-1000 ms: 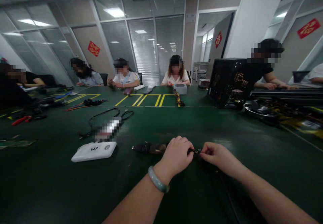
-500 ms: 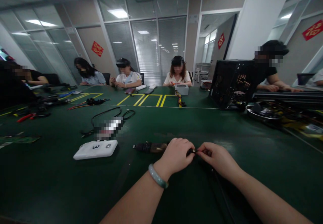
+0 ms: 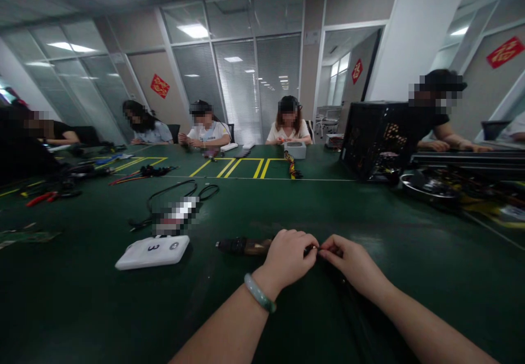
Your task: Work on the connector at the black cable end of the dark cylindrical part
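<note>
My left hand is closed around the rear of an electric screwdriver, which lies across the green table with its dark chuck and silver tip toward the left. A jade-coloured bangle circles the left wrist. Thumb and fingers of my right hand are pinched together right beside the tool's rear end. What they hold is small and mostly hidden by the fingertips, so I cannot make it out. Below the right hand, a dark cable runs down toward the table's near side.
Left of the tool lies a white device marked 3, with a black cable behind it. Red-handled pliers are at far left. A black computer case and a metal bowl stand at right. Several people sit around the table.
The view has tilted slightly, so the scene sits a little lower. Both hands keep nearly the same grip, with the fingertips shifting slightly at the tool's rear end.
</note>
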Motion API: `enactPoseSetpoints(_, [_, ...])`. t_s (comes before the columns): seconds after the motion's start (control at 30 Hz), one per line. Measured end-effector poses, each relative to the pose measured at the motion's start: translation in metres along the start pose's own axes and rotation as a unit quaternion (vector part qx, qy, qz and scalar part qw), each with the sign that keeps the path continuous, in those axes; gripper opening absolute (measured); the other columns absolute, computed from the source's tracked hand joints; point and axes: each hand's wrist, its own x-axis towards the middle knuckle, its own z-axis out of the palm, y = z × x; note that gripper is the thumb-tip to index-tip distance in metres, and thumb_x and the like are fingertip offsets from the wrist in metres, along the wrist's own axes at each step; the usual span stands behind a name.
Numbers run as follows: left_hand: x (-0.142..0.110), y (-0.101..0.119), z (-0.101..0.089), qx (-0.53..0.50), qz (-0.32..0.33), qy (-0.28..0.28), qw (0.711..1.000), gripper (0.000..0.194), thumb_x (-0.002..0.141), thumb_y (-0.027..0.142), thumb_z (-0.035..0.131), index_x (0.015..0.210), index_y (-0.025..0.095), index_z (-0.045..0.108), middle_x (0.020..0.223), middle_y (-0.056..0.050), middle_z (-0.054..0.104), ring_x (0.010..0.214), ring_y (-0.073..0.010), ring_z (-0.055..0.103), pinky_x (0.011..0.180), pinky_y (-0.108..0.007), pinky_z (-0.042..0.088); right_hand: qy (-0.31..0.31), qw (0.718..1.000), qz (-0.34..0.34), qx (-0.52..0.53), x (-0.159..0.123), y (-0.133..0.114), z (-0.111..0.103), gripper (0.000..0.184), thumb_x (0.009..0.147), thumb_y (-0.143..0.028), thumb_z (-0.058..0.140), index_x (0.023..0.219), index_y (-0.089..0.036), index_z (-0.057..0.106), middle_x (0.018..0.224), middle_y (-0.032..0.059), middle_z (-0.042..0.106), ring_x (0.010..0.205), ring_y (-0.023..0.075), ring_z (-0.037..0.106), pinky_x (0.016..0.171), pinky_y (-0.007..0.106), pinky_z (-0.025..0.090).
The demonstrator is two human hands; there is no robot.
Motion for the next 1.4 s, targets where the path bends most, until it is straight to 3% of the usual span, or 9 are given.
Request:
enactPoseSetpoints(0.33, [0.003, -0.002, 0.004, -0.004, -0.007, -0.001, 1.0, 0.009, 0.091, 0.03, 0.056, 0.094, 0.026, 0.063, 0.088, 0.002, 0.065, 0.086, -0.0189, 0.058, 0.076, -0.033, 0.037, 0.02, 0.997, 0.013, 0.077, 0.0, -0.007, 0.0, 0.01, 0.083, -0.025, 0.063, 0.092, -0.021, 0.061, 0.083, -0.0014, 0.068, 0.08, 0.0152, 0.064, 0.069, 0.022, 0.048])
enactPoseSetpoints(0.57, [0.004, 0.0, 0.001, -0.001, -0.02, -0.029, 0.999, 0.015, 0.094, 0.032, 0.051, 0.094, 0.027, 0.065, 0.09, 0.003, 0.066, 0.086, -0.0173, 0.059, 0.076, -0.033, 0.037, -0.004, 0.998, 0.059, -0.019, -0.005, -0.003, -0.005, 0.014, 0.082, -0.029, 0.065, 0.094, -0.022, 0.064, 0.084, 0.0002, 0.07, 0.074, 0.0163, 0.065, 0.06, 0.023, 0.045])
enactPoseSetpoints(0.93, [0.003, -0.001, 0.004, -0.007, -0.017, -0.007, 1.0, 0.011, 0.092, 0.032, 0.054, 0.092, 0.026, 0.063, 0.089, 0.003, 0.066, 0.086, -0.0189, 0.058, 0.078, -0.034, 0.039, 0.042, 0.995, -0.017, -0.084, -0.008, -0.01, -0.006, 0.008, 0.084, -0.025, 0.06, 0.083, -0.023, 0.067, 0.08, -0.0008, 0.069, 0.074, 0.0163, 0.063, 0.062, 0.023, 0.042])
enactPoseSetpoints(1.17, [-0.003, 0.003, -0.003, -0.013, -0.018, -0.027, 0.999, 0.017, 0.094, 0.027, 0.047, 0.098, 0.023, 0.063, 0.097, -0.001, 0.066, 0.092, -0.019, 0.058, 0.084, -0.034, 0.04, 0.025, 0.998, -0.023, -0.05, -0.006, -0.005, -0.007, 0.009, 0.086, -0.027, 0.06, 0.086, -0.022, 0.068, 0.083, -0.0002, 0.069, 0.075, 0.0161, 0.063, 0.063, 0.023, 0.044])
enactPoseSetpoints(1.4, [-0.006, 0.008, -0.006, -0.021, -0.043, -0.011, 0.999, 0.009, 0.091, 0.025, 0.053, 0.093, 0.022, 0.062, 0.094, 0.0, 0.065, 0.089, -0.0186, 0.059, 0.082, -0.035, 0.042, 0.007, 0.999, -0.029, -0.02, -0.006, -0.006, -0.006, 0.01, 0.087, -0.027, 0.06, 0.086, -0.023, 0.069, 0.082, -0.0011, 0.069, 0.074, 0.0158, 0.063, 0.063, 0.023, 0.044])
